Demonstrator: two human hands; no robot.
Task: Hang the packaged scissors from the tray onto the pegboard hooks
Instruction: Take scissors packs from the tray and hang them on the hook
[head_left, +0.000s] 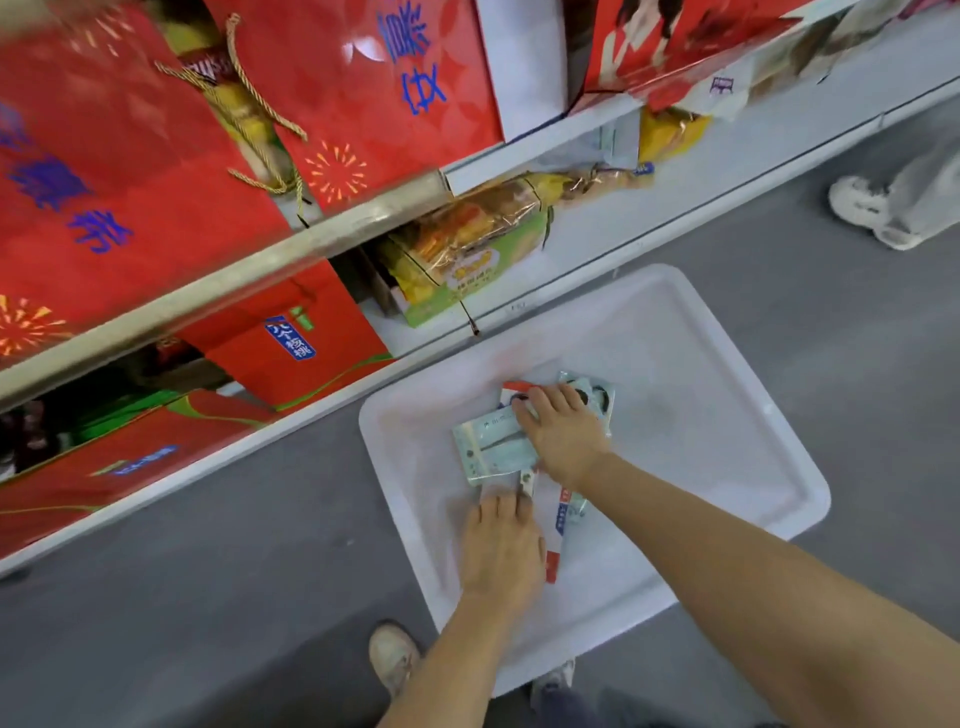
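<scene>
A white plastic tray (701, 395) lies on the grey floor below me. A small pile of packaged scissors (493, 447) in pale green and white cards lies in its middle. My right hand (563, 434) rests on top of the pile, fingers spread over the upper packs. My left hand (501, 551) presses flat on a white and red pack (558, 519) at the pile's near end. Whether either hand actually grips a pack is hidden under the palms. No pegboard or hooks show in this view.
Store shelves with red gift bags (363, 104) and snack packs (467, 244) run along the left and top. My shoes (392, 657) stand at the tray's near edge. Another person's shoe (872, 213) is at the far right on the floor.
</scene>
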